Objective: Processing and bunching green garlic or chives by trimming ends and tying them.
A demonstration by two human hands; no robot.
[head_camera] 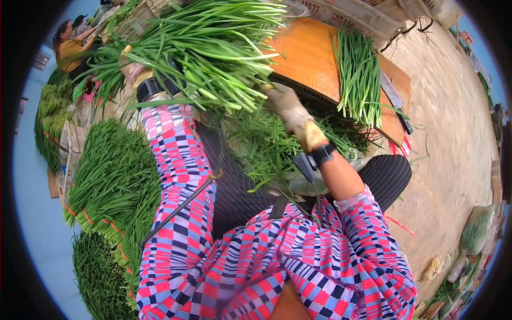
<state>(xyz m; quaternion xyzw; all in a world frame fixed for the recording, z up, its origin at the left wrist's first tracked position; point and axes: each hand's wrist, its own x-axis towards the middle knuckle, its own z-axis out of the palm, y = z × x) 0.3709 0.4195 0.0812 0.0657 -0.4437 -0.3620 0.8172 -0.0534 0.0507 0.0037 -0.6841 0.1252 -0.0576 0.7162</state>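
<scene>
My gloved left hand (138, 72) is under and around the leafy side of a large bunch of garlic chives (208, 52); leaves cover much of it. At the pale cut ends of that bunch is my gloved right hand (286, 105), its fingertips partly hidden by the stems, so its hold is unclear. A smaller bunch of chives (359, 76) lies across an orange-brown board (308, 52). Beside it a knife with a black handle (392, 94) rests on a brown board (394, 132). Loose green leaves (264, 140) lie in a heap below my hands, between my legs.
Tied chive bundles (116, 176) are stacked at the left. Plastic crates (352, 18) stand beyond the orange-brown board. Red ties (401, 146) hang by the brown board's corner. A person in a yellow top (68, 50) works at the upper left. A filled plastic bag (477, 230) lies at the right.
</scene>
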